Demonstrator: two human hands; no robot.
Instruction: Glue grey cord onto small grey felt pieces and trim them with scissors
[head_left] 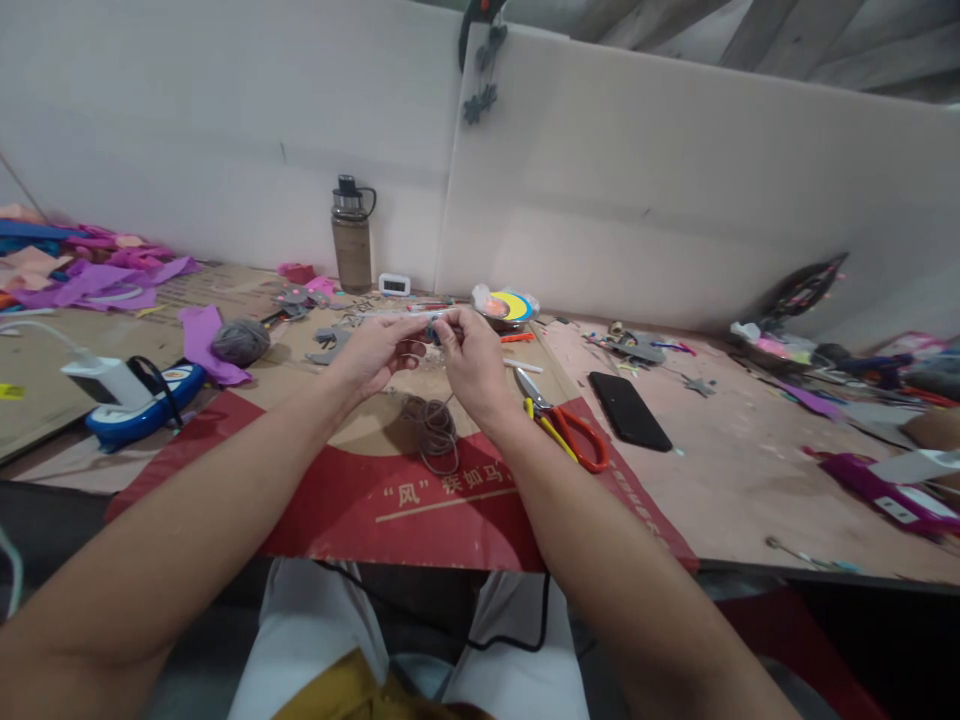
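In front of me, my left hand (381,352) and my right hand (475,362) meet over the table, fingertips together. Both pinch a small blue-grey piece (433,328), mostly hidden by the fingers, so its kind cannot be made out. A loose bundle of grey-brown cord (436,432) lies just below the hands, and one strand leads up toward my right hand. Beside my right wrist are red-handled scissors (577,435) and a yellow-handled tool (553,432), partly hidden by my forearm. Grey felt-like scraps (328,345) lie beyond my left hand.
A red printed sheet (337,510) covers the table's front. On the left are a grey yarn ball (241,342), a blue power strip (146,410) and purple scraps (101,285). A bottle (352,240) stands behind. To the right lie a black phone (630,411) and a magenta power strip (885,490).
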